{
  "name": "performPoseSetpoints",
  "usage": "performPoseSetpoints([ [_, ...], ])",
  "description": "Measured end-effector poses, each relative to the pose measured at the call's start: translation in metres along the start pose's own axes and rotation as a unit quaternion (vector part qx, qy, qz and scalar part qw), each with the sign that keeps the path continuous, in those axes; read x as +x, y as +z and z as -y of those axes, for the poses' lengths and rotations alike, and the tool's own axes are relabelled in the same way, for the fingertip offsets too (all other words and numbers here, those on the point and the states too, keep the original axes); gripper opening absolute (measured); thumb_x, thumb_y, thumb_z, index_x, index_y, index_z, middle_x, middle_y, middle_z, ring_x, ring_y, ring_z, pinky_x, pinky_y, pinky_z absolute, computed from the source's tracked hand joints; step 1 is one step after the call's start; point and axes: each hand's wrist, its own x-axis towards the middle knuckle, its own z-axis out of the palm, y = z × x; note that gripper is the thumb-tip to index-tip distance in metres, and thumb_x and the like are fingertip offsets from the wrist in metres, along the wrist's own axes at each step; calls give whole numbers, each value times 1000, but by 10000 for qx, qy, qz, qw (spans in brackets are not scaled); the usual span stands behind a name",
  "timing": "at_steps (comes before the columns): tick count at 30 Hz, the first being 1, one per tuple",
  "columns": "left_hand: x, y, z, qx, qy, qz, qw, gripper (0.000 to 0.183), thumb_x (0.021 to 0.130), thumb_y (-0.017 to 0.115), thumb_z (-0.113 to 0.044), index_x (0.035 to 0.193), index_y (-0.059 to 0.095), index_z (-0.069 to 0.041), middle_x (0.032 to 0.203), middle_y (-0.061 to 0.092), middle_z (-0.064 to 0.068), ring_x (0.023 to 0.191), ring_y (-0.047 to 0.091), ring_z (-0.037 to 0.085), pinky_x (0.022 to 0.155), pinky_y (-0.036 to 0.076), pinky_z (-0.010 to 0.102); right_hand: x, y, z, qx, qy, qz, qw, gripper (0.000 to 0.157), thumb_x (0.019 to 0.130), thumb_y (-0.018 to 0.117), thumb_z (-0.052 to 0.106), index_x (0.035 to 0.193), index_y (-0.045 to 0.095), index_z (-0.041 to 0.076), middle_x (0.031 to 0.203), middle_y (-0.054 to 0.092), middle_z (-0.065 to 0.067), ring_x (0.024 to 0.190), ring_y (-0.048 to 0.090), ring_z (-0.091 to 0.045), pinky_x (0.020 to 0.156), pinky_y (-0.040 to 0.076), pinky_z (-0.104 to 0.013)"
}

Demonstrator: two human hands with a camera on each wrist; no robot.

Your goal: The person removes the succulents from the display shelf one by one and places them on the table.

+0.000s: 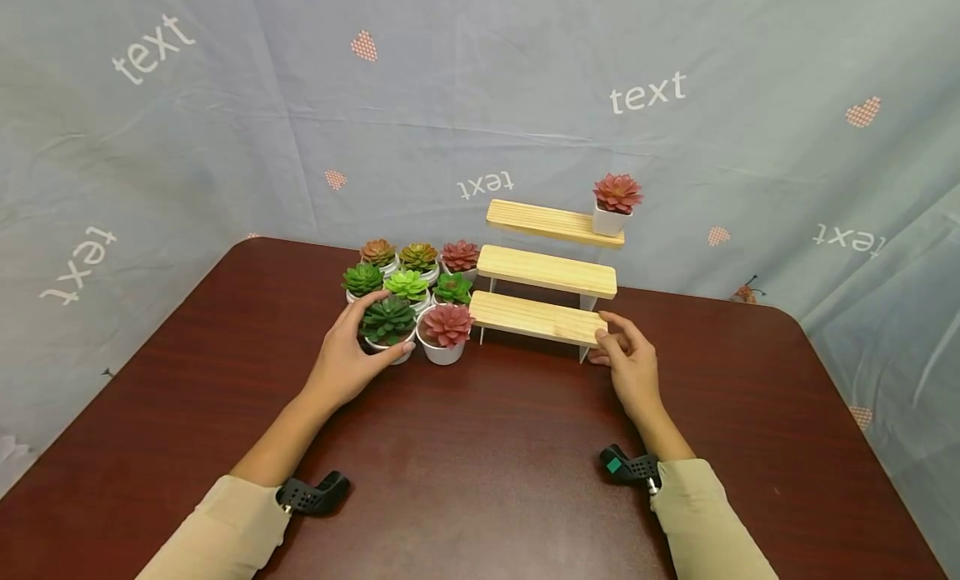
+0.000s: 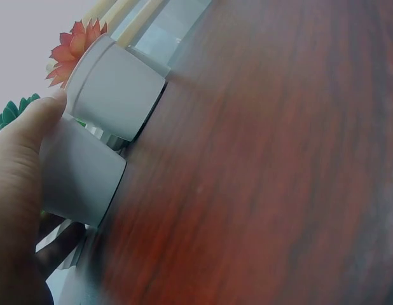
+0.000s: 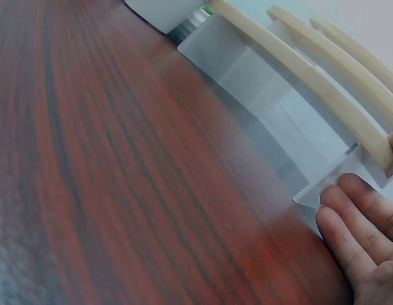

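My left hand (image 1: pixel 347 357) grips a dark green potted succulent (image 1: pixel 387 320) at the front left of a cluster, with thumb and fingers on opposite sides. In the left wrist view the thumb lies on its white pot (image 2: pixel 82 171), which stands on the table. Close beside it is a pink succulent in a white pot (image 1: pixel 442 347). My right hand (image 1: pixel 633 365) holds the right end of the lowest step of a three-step wooden shelf (image 1: pixel 536 317). There the thumb is on the step, and the other fingers (image 3: pixel 355 222) touch the clear side panel (image 3: pixel 330 175).
More potted succulents, green (image 1: pixel 406 286), orange (image 1: pixel 378 252) and red (image 1: pixel 460 255), crowd behind, against the shelf's left side. On the top step's right end sits a red succulent in a square white pot (image 1: pixel 611 219). A grey-blue cloth (image 1: pixel 420 105) hangs behind the dark red table (image 1: pixel 480 463).
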Motion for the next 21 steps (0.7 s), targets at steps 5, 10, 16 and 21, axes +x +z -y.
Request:
performPoseSetpoints([
  [5, 1, 0, -1, 12, -55, -21, 10000, 82, 83, 83, -40, 152, 42, -22, 157, 42, 12, 143, 43, 38, 108, 39, 66, 1, 0, -1, 1, -9, -3, 10000, 35, 103, 59, 19, 136, 62, 8, 84, 70, 3, 71, 71, -9, 70, 61, -24],
  [10, 2, -1, -3, 155, -191, 81, 9997, 87, 83, 83, -45, 155, 38, -24, 158, 40, 13, 143, 43, 39, 108, 38, 67, 0, 0, 0, 31, 29, -49, 10000, 34, 103, 59, 19, 135, 63, 9, 83, 70, 1, 70, 71, -10, 70, 61, -24],
  [16, 2, -5, -6, -48, -147, -34, 9999, 80, 96, 65, -44, 161, 24, -21, 156, 41, 17, 137, 46, 41, 104, 40, 62, 0, 0, 1, 32, 47, -48, 10000, 34, 103, 59, 18, 135, 63, 9, 87, 70, -9, 71, 71, -9, 70, 61, -24],
  [21, 11, -12, -24, -569, -68, -886, 9944, 65, 104, 52, -40, 158, 29, -12, 150, 47, 20, 132, 51, 40, 104, 42, 57, 1, -2, 0, -15, 62, -11, 10000, 34, 103, 59, 19, 136, 62, 9, 87, 70, -9, 71, 71, -8, 71, 61, -24],
])
